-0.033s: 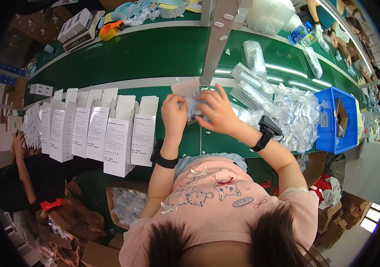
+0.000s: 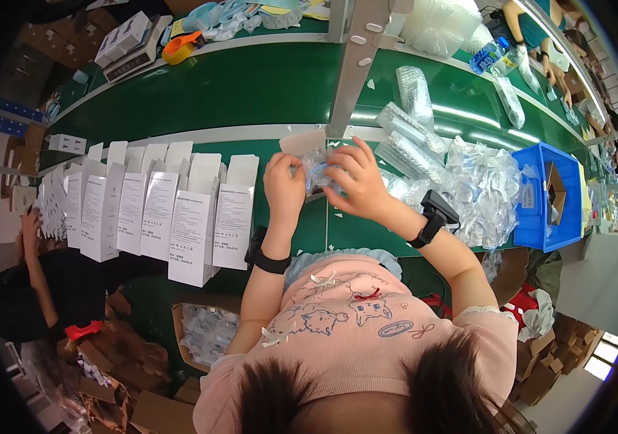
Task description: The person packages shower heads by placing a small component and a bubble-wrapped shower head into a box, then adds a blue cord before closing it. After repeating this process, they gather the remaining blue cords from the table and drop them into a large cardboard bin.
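Between my hands, at the bench's near side, stands a small carton (image 2: 303,142) with its pale flap raised at the far side. A clear plastic bag (image 2: 315,160) with something light blue inside sits at its mouth. My left hand (image 2: 284,184) is closed on the carton's left side, thumb and fingers curled at the edge. Over the right side, my right hand (image 2: 357,177) has its fingers spread, the tips against or right beside the bag. Much of the carton's body is hidden by my hands.
Upright white cartons (image 2: 195,231) with raised flaps stand in a row to the left. Bubble-wrap sleeves (image 2: 414,155) and a heap of bagged parts (image 2: 479,184) lie right, before a blue bin (image 2: 551,195). A metal post (image 2: 352,65) rises ahead. Another person (image 2: 41,289) is at far left.
My right hand's fingers have shifted slightly to the right, showing a little more of the bag. My left hand stays in place.
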{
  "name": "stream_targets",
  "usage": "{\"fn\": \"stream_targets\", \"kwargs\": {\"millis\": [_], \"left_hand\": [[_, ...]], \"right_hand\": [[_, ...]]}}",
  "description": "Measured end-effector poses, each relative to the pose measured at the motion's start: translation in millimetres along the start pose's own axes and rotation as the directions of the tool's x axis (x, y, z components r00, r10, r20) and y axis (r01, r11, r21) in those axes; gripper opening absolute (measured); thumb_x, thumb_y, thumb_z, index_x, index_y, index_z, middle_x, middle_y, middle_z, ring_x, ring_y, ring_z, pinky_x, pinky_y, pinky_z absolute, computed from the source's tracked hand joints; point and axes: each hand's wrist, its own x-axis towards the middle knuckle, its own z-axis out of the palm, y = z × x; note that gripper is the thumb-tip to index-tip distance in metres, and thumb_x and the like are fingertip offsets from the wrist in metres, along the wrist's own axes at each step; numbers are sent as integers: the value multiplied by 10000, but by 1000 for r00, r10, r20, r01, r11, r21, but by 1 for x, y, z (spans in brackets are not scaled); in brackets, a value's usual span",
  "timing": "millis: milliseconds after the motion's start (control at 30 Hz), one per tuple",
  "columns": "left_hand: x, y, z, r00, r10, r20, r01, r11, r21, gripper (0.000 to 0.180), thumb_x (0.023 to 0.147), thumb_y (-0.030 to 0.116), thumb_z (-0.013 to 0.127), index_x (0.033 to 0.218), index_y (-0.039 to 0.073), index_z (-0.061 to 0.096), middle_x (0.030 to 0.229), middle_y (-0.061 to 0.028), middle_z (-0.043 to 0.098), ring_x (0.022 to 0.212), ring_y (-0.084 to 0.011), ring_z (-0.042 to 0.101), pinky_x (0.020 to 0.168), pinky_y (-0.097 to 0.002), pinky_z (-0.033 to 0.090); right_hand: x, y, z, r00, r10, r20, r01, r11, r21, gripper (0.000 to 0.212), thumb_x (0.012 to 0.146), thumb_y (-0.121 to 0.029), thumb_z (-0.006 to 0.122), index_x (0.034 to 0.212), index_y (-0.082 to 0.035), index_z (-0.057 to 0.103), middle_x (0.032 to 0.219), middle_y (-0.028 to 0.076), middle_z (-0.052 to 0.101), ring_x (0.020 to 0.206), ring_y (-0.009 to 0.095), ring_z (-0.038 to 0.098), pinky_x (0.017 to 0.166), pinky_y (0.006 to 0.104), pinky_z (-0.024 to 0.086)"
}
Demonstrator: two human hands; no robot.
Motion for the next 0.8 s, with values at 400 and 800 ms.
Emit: {"fn": "stream_targets", "kwargs": {"millis": [400, 800], "left_hand": [[-10, 29, -40, 984, -178, 26, 176, 931, -320, 328, 643, 45, 657, 947, 27, 532, 1101, -151, 502, 1010, -329, 486, 821, -394, 405], [-67, -4, -67, 911, -200, 362, -188, 579, 793, 721, 687, 0, 559, 1333, 99, 253, 1411, -148, 141, 1286, -370, 143, 962, -587, 174]], "right_hand": [[-30, 38, 2, 998, 67, -15, -55, 911, 410, 647, 518, -233, 783, 1078, -80, 498, 1075, 125, 483, 1065, 254, 446, 1004, 497, 215], [4, 41, 69, 882, 375, 284, -468, 647, 602, 938, 566, -113, 756, 1324, -16, 211, 1298, 144, 332, 1219, 262, 319, 1001, 314, 263]]}}
